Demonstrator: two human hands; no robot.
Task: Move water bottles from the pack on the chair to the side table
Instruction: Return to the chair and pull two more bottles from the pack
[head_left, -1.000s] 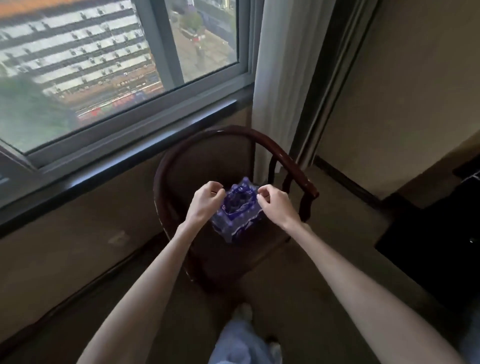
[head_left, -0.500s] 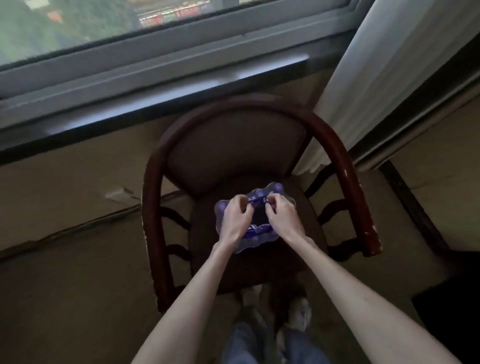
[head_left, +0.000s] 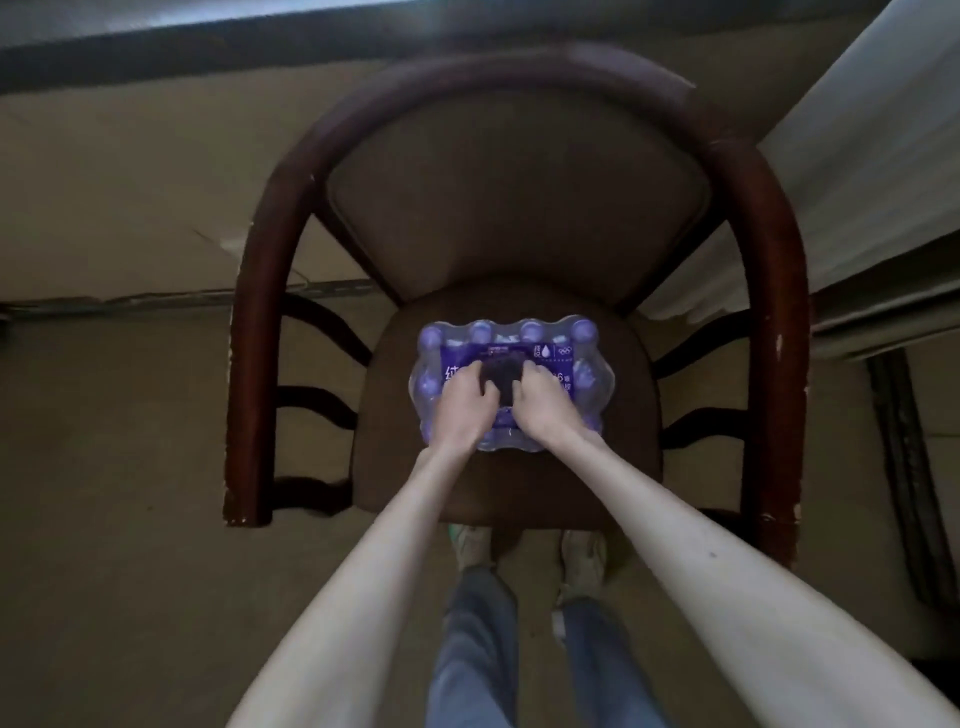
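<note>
Along the left edge of the seat, the chair (head_left: 254, 332) shows its curved arm of dark, glossy wood, chipped pale at the front end, with black wavy slats beneath it and bare carpet floor (head_left: 114, 467) beyond. Between that arm and the pack there is a strip of free brown cushion. My left hand (head_left: 464, 408) lies on top of the pack of water bottles (head_left: 519, 343), fingers curled down into a dark torn gap in the film; my grip there is nearly closed on the plastic wrap. That pack sits mid-seat, toward the backrest: clear, rippled shrink film with a purple printed band, and round purple caps showing in a row along its far side. My right hand (head_left: 545, 402) mirrors the left, just beside it, fingers hooked on the same opening. Right of the pack more cushion is free, then the other wooden arm, and a pale pleated curtain (head_left: 857, 182) hangs beyond it.
</note>
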